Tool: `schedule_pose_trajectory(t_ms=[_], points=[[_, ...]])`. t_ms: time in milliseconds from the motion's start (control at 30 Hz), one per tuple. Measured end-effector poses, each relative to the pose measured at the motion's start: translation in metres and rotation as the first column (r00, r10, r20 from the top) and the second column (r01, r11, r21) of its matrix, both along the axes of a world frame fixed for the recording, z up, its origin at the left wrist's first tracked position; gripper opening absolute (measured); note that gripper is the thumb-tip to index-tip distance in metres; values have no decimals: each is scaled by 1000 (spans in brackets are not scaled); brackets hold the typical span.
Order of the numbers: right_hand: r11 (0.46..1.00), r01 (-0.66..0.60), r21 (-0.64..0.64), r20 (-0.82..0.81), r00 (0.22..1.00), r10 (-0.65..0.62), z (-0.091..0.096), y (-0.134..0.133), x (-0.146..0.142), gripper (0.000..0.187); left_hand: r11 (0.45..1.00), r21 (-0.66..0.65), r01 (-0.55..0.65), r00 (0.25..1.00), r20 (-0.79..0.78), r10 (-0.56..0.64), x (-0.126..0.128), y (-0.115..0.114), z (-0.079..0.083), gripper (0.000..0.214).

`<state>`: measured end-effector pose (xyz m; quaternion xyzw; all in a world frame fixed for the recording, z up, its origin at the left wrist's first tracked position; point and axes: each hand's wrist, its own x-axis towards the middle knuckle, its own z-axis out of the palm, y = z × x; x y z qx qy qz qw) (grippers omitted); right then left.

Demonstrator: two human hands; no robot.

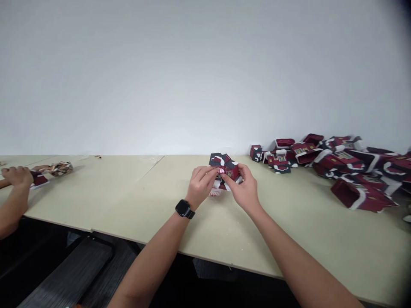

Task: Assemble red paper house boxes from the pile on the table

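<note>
A small dark red, black and white paper house box (224,167) sits between both of my hands just above the pale table (135,192). My left hand (201,185), with a black watch on the wrist, pinches the box's left side. My right hand (244,188) grips its right side with the fingers curled. The lower part of the box is hidden behind my fingers.
A heap of several similar red house boxes (340,164) lies at the right along the white wall. At the far left, another person's hand (14,176) rests on a similar piece (54,170). The table's front edge runs diagonally, with dark floor below.
</note>
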<state>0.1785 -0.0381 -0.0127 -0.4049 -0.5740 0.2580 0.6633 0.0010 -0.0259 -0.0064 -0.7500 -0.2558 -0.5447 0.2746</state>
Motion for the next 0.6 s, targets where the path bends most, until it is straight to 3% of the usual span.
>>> schedule_pose_trajectory(t_ms=[333,600], points=[[985,107,136,90,989,-120,9,-11,-1,49,998,60,-22,999,25,20,3,-4,2,16],[984,123,130,102,985,-137,12,-13,-2,48,997,32,-63,996,58,61,2,-3,0,14]])
